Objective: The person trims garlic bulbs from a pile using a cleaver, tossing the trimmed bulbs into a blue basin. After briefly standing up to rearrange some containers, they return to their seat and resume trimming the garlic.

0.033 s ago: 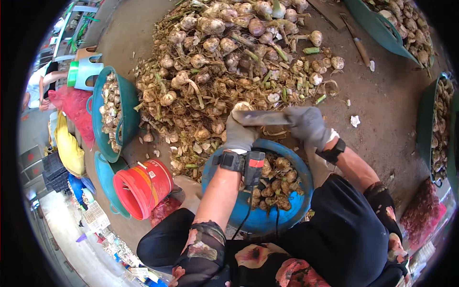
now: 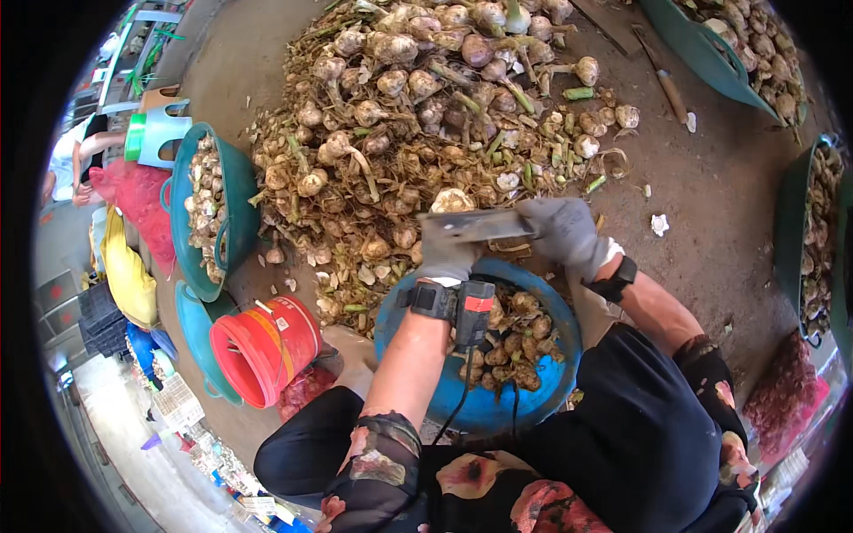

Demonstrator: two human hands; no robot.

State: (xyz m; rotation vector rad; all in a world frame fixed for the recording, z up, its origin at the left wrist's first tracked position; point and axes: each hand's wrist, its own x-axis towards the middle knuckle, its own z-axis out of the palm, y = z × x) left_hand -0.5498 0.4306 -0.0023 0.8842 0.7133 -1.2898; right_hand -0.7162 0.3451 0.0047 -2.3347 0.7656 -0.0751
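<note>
My left hand (image 2: 447, 258), in a grey glove, is closed around a garlic bulb (image 2: 452, 202) whose pale top shows above the fingers. My right hand (image 2: 564, 233), gloved too, grips a knife; its handle is hidden in the fist. The wide metal blade (image 2: 484, 225) reaches left across my left hand, just below the bulb. Under both hands stands a blue basin (image 2: 553, 391) with several garlic bulbs (image 2: 511, 355) in it. Beyond them rises a big heap of dirty garlic (image 2: 382, 133) with stems and roots.
At left are a green tub of garlic (image 2: 238, 200), a red bucket (image 2: 289, 333) on its side and a red mesh sack (image 2: 138, 209). Tubs of garlic (image 2: 702, 62) stand at the far right. A wooden-handled tool (image 2: 671, 93) lies on the floor. Another person (image 2: 75, 160) is at upper left.
My right hand has shifted slightly left with the knife. The blade now slants up toward the right and lies lower on the left hand, so more of the garlic bulb shows.
</note>
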